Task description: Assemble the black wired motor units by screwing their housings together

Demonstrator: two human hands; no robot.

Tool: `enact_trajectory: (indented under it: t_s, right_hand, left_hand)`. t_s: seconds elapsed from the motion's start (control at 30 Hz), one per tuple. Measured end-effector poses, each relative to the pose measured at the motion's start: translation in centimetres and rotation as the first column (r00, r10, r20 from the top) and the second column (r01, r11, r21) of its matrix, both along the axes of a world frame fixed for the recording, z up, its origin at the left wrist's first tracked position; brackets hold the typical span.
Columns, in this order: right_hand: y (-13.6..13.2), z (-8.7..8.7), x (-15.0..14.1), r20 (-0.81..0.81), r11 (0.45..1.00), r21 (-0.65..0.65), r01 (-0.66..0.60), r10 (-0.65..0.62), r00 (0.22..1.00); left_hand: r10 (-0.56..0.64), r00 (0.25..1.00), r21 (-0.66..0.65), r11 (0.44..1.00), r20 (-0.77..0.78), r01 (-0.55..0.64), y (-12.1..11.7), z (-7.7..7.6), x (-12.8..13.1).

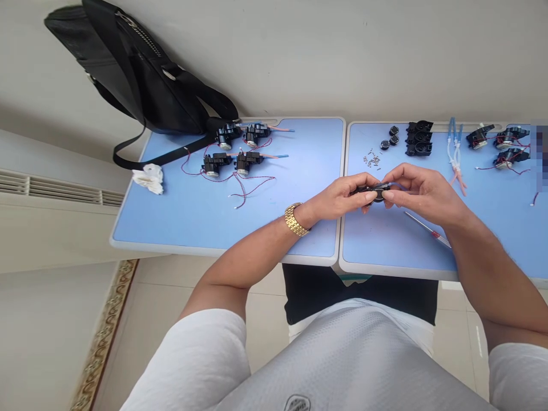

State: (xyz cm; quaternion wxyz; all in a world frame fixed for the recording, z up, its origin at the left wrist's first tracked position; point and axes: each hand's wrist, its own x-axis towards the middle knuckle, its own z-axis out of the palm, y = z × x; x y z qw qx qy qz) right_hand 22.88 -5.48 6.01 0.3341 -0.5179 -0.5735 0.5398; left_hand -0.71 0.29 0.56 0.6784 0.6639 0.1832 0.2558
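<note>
Just above the red-handled screwdriver [434,234], the left hand [338,197] and right hand [428,194] pinch a small black plastic part [377,191] between their fingertips over the blue tabletop [385,245], so a slipping grip could drop it among the loose tiny screws [371,160] and scatter them.

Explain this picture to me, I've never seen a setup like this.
This is a single view from a camera worn on a person's head, looking forward and down, so the person's own arms come in from the bottom. There is no machine, only two bare hands. The left hand, wearing a gold wristwatch, and the right hand together hold a small black part above two blue desks. Near the hands lie a thin screwdriver and a scatter of tiny screws. Farther off sit small black units with red wires and clear tubing with blue ends. A black bag lies at the far left.
</note>
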Motion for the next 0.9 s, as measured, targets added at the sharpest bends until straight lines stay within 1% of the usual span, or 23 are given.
enact_trajectory:
  t_s: [0.1,0.17,0.27,0.43,0.6,0.77,0.9]
  right_hand:
    - [0.12,0.17,-0.01,-0.007,1.000,-0.026,-0.006,0.006,1.000]
    - [0.16,0.32,-0.01,-0.006,0.999,-0.040,-0.010,0.010,1.000]
    - [0.17,0.45,-0.02,-0.007,0.998,-0.057,-0.013,0.012,1.000]
    - [0.14,0.33,-0.04,0.005,0.996,-0.083,-0.016,0.016,1.000]
    - [0.14,0.19,-0.06,0.002,0.997,-0.077,-0.007,0.007,1.000]
    - [0.38,0.01,0.22,-0.030,0.999,-0.050,-0.008,0.006,1.000]
    - [0.48,-0.26,0.48,-0.013,1.000,-0.012,0.006,-0.006,1.000]
  left_hand:
    - [-0.038,0.999,-0.104,0.994,0.029,0.041,0.06,-0.38,0.04]
    - [-0.054,0.997,-0.143,0.988,0.049,0.060,0.13,-0.60,0.04]
    - [-0.058,0.997,-0.141,0.988,0.058,0.065,0.15,-0.64,0.08]
    - [-0.062,0.998,-0.140,0.988,0.009,0.063,0.06,-0.30,0.19]
    - [-0.055,0.997,-0.226,0.972,0.049,0.064,0.05,-0.30,0.36]
    - [-0.038,0.998,-0.357,0.932,0.060,0.057,-0.01,-0.29,0.47]
    - [-0.013,0.999,-0.360,0.933,0.038,0.025,-0.08,-0.08,0.52]
